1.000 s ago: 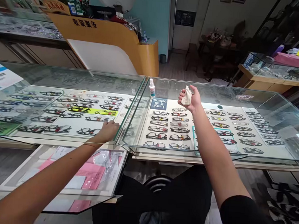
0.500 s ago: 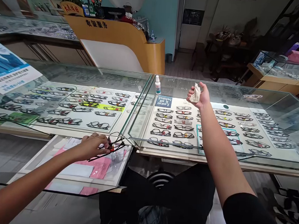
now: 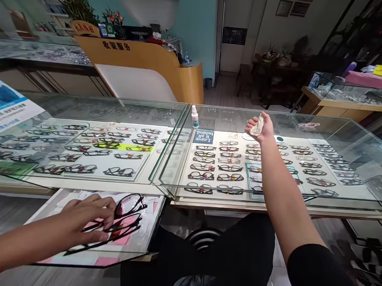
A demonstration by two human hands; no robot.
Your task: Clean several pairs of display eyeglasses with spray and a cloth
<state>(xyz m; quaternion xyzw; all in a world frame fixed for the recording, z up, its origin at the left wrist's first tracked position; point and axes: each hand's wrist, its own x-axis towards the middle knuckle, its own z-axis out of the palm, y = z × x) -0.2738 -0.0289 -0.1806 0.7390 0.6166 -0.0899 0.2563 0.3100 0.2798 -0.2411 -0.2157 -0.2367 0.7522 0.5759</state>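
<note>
Lowered, left hand [image 3: 85, 219] pinches black glasses [image 3: 127, 220], temples unfolded; right hand [image 3: 265, 130] clutches pale cloth [image 3: 257, 125].

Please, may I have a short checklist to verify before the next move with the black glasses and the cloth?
1. Grip of the left hand on the black glasses: ok.
2. Temples of the glasses unfolded: ok.
3. The right hand holds the cloth: ok.
4. The spray bottle stands upright on the glass counter: ok.
5. Lenses free of smudges: cannot tell.
</note>
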